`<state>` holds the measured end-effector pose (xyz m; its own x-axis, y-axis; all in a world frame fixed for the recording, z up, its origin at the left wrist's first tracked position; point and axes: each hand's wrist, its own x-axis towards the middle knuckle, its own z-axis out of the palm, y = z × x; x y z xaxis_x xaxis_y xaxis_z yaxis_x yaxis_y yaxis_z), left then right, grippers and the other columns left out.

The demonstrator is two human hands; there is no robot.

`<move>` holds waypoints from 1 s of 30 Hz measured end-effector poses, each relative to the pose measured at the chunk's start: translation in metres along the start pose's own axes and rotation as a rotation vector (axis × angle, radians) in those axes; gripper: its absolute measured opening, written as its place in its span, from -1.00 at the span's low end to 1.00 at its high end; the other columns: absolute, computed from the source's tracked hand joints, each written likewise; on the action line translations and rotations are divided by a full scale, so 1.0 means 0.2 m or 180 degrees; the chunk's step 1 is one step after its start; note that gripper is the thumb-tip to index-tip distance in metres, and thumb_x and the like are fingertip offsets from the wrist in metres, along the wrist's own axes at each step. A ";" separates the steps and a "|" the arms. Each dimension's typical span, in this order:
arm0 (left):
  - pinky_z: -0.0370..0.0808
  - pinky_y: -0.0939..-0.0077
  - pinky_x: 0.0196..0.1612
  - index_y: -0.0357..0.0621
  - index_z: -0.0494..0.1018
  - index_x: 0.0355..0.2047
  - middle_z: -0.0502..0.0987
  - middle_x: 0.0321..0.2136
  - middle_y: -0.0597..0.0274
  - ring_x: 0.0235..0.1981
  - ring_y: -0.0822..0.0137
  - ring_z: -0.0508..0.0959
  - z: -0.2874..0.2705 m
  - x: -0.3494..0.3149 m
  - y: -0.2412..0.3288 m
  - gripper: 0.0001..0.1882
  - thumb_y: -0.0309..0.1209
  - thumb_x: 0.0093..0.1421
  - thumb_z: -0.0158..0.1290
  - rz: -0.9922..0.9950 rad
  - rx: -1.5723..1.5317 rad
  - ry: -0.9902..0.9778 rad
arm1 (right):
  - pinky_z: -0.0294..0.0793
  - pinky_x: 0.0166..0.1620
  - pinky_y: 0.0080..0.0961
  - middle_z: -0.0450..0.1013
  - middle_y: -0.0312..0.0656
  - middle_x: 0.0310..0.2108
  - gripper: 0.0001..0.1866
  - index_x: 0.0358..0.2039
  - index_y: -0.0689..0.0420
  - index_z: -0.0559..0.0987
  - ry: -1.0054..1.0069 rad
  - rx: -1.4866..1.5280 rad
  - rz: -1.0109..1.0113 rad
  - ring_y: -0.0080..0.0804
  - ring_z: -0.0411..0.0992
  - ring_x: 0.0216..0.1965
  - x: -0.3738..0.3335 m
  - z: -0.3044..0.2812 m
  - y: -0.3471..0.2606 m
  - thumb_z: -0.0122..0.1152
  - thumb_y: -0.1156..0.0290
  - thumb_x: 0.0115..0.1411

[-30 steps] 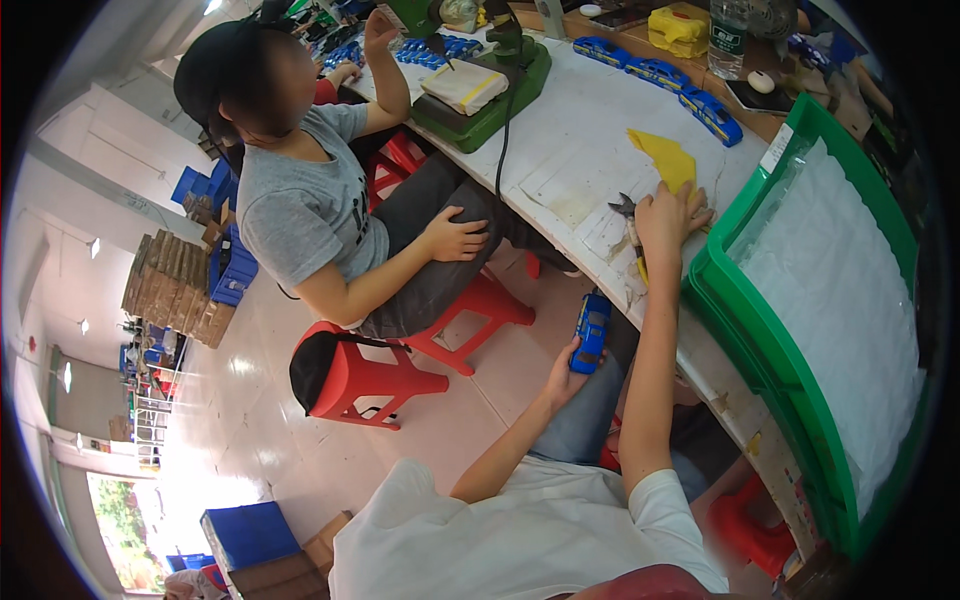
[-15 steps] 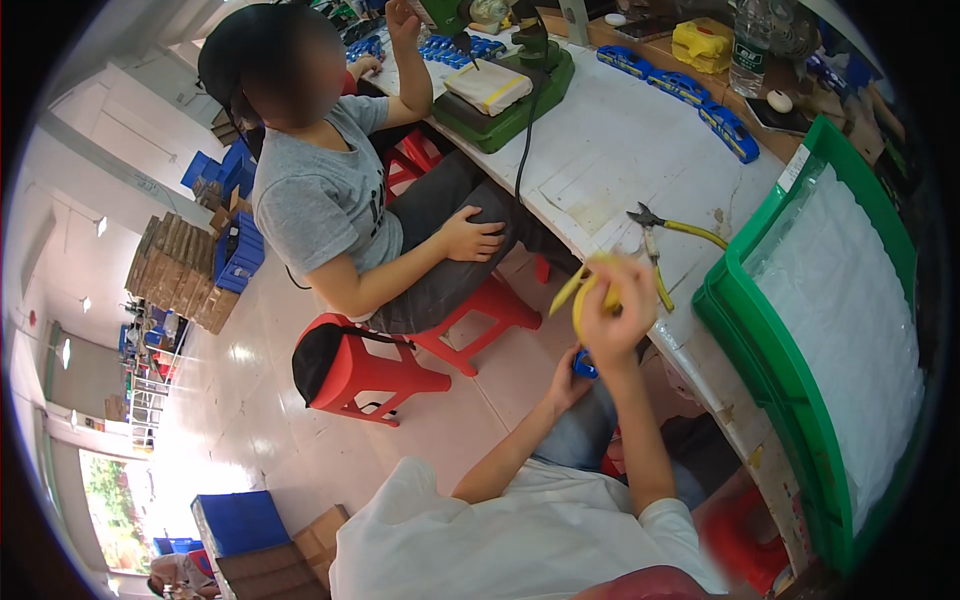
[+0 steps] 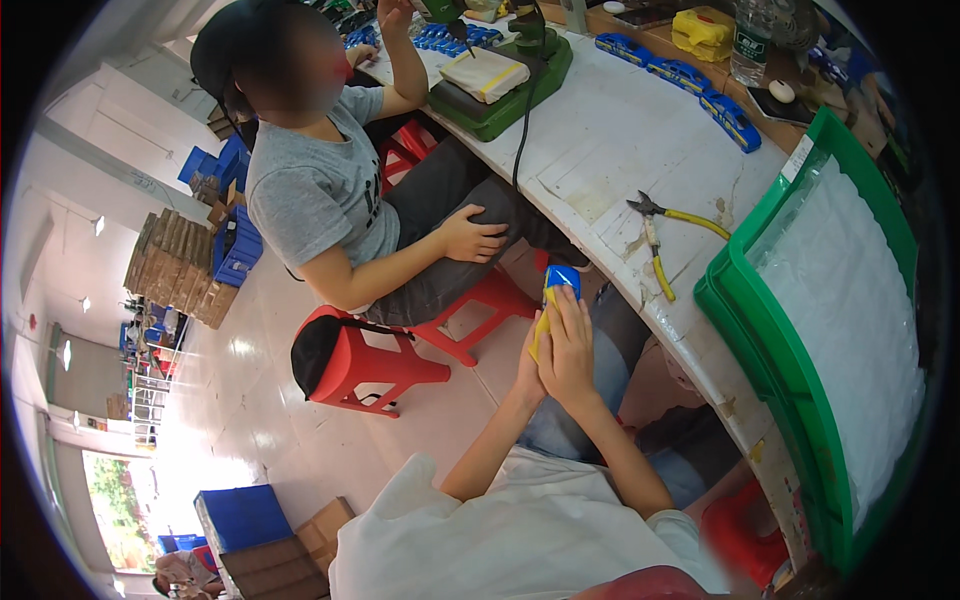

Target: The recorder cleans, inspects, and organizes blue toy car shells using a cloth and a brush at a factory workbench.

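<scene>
Over my lap, a blue toy car body (image 3: 562, 277) with a yellow plastic part (image 3: 541, 332) along it is pressed between both hands. My left hand (image 3: 528, 368) is closed round it from the left, partly covered by the other hand. My right hand (image 3: 571, 345) lies over it with the fingers together, gripping it from the right. How the yellow part sits against the blue body is mostly hidden by my fingers. Nearby on the white table (image 3: 600, 130), side cutters (image 3: 688, 217) with yellow handles lie spread apart.
A green crate (image 3: 790, 370) with a white plastic-wrapped load stands right. Blue toy cars (image 3: 682, 76) line the table's back. A co-worker (image 3: 330, 200) sits left beside a green machine (image 3: 510, 110) with a dangling black cord. Red stools (image 3: 375, 365) stand on the floor.
My right hand has come down from the table edge with the yellow part, onto the blue car body. Both hands are now together around them, a little farther left.
</scene>
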<state>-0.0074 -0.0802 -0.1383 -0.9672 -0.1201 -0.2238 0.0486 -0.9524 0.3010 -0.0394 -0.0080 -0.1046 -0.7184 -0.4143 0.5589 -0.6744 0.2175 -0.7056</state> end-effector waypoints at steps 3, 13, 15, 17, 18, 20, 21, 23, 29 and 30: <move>0.30 0.48 -0.03 -0.02 0.19 0.04 0.35 -0.08 0.26 -0.07 0.40 0.35 0.02 -0.02 -0.02 -0.57 -0.11 0.25 -0.32 0.0028 0.0523 0.0425 | -0.23 0.21 -0.16 -0.07 0.08 0.17 -0.36 0.07 0.38 0.11 -0.0145 -0.0603 0.0269 -0.08 -0.15 0.22 0.06 0.01 -0.01 -0.01 0.32 0.01; 0.37 0.45 -0.20 -0.23 0.15 0.01 0.36 -0.18 0.08 -0.25 0.31 0.42 0.18 -0.19 0.11 -0.50 -0.10 0.22 -0.26 -0.0293 0.1135 0.0286 | 0.31 -0.24 -0.54 0.36 -0.13 -0.41 -0.68 -0.23 0.32 0.40 0.0252 0.1800 0.1368 -0.36 0.36 -0.35 0.19 -0.08 0.11 -0.17 0.31 0.20; 0.37 0.48 -0.23 -0.24 0.10 0.04 0.32 -0.13 -0.01 -0.26 0.24 0.41 0.23 -0.22 0.14 -0.43 -0.05 0.19 -0.23 -0.0469 0.0522 -0.0164 | 0.30 -0.44 -0.67 0.36 -0.31 -0.57 -0.65 -0.36 0.26 0.42 0.0210 0.2574 0.1985 -0.59 0.34 -0.53 0.17 -0.09 0.16 -0.21 0.22 0.25; 0.35 0.47 -0.30 -0.27 0.05 0.05 0.30 -0.15 -0.03 -0.31 0.25 0.36 0.35 -0.23 0.16 -0.38 0.00 0.19 -0.26 -0.0391 -0.0001 0.0201 | 0.28 -0.56 -0.67 0.37 -0.27 -0.56 -0.65 -0.38 0.23 0.42 0.0275 0.3039 0.2227 -0.60 0.32 -0.61 0.17 -0.07 0.21 -0.22 0.20 0.25; 0.35 0.48 -0.29 -0.25 0.00 0.08 0.28 -0.12 -0.03 -0.30 0.25 0.35 0.35 -0.23 0.19 -0.35 0.01 0.18 -0.27 -0.0269 0.0011 -0.0069 | 0.24 -0.55 -0.69 0.34 -0.28 -0.58 -0.64 -0.37 0.22 0.42 0.0399 0.3139 0.2330 -0.60 0.29 -0.61 0.18 -0.08 0.17 -0.24 0.18 0.25; 0.35 0.48 -0.28 -0.24 -0.01 0.09 0.28 -0.11 -0.03 -0.29 0.25 0.34 0.42 -0.20 0.22 -0.35 0.01 0.18 -0.26 0.0004 0.0076 -0.0160 | 0.26 -0.53 -0.68 0.35 -0.26 -0.57 -0.65 -0.35 0.22 0.41 0.0615 0.3030 0.2212 -0.58 0.31 -0.59 0.19 -0.10 0.14 -0.25 0.20 0.25; 0.34 0.48 -0.27 -0.23 -0.01 0.11 0.28 -0.10 -0.03 -0.29 0.26 0.34 0.43 -0.18 0.23 -0.35 0.01 0.18 -0.27 0.0160 0.0168 -0.0255 | 0.29 -0.51 -0.68 0.36 -0.23 -0.55 -0.66 -0.34 0.23 0.40 0.0814 0.2931 0.2042 -0.56 0.33 -0.58 0.19 -0.11 0.12 -0.26 0.22 0.26; 0.34 0.48 -0.27 -0.23 -0.02 0.11 0.27 -0.09 -0.04 -0.29 0.25 0.34 0.47 -0.14 0.24 -0.35 0.00 0.19 -0.28 0.0343 0.0190 -0.0411 | 0.35 -0.42 -0.66 0.39 -0.19 -0.47 -0.71 -0.31 0.22 0.40 0.0834 0.3008 0.2029 -0.53 0.36 -0.52 0.20 -0.16 0.08 -0.25 0.29 0.25; 0.35 0.44 -0.22 -0.18 0.03 0.10 0.26 -0.06 -0.05 -0.25 0.21 0.35 0.46 -0.07 0.24 -0.40 -0.02 0.20 -0.29 0.0149 -0.0187 -0.0775 | 0.28 -0.13 -0.61 0.37 -0.19 -0.28 -0.74 -0.19 0.27 0.37 0.1654 0.1873 0.1354 -0.52 0.31 -0.22 0.24 -0.26 -0.08 -0.19 0.39 0.22; 0.34 0.44 -0.22 -0.19 0.03 0.10 0.26 -0.06 -0.05 -0.25 0.21 0.35 0.46 -0.07 0.22 -0.41 -0.03 0.20 -0.29 0.0125 -0.0186 -0.0763 | 0.28 -0.13 -0.61 0.37 -0.19 -0.28 -0.74 -0.19 0.27 0.37 0.1651 0.1845 0.1377 -0.52 0.31 -0.22 0.24 -0.28 -0.10 -0.19 0.39 0.22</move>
<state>-0.0149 -0.0957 -0.0372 -0.9954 -0.0941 0.0155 0.0950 -0.9637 0.2494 -0.0698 0.0177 -0.0401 -0.9720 0.0834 0.2199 -0.2346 -0.2776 -0.9316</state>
